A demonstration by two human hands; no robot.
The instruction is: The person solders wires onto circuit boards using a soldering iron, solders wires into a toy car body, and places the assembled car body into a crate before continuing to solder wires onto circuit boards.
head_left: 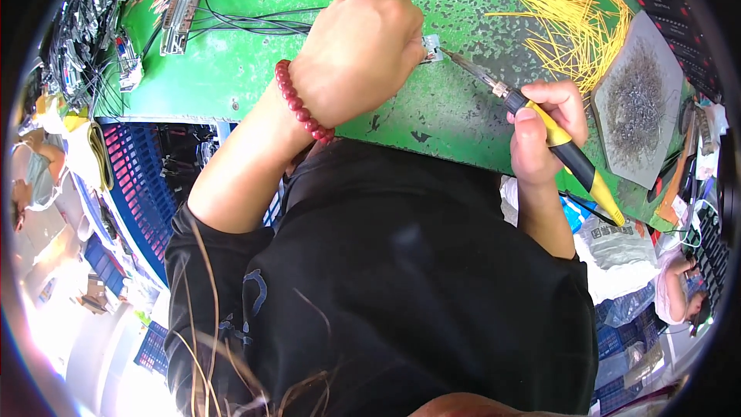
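Observation:
My left hand is closed, its back turned up, with a red bead bracelet on the wrist. A small shiny metal piece, perhaps a connector, sticks out past its fingers; the fingertips themselves are hidden. Black cables run in from the left and vanish behind that hand. In my right hand is a yellow and black soldering iron, gripped like a pen. Its tip points left and lies at or very near the metal piece; I cannot tell whether they touch.
Yellow thin sticks or tubes lie loosely at the far right of the green table. A grey plate with dark specks is beside them. Metal-ended cables and a heap of connectors fill the left. Blue crates stand below.

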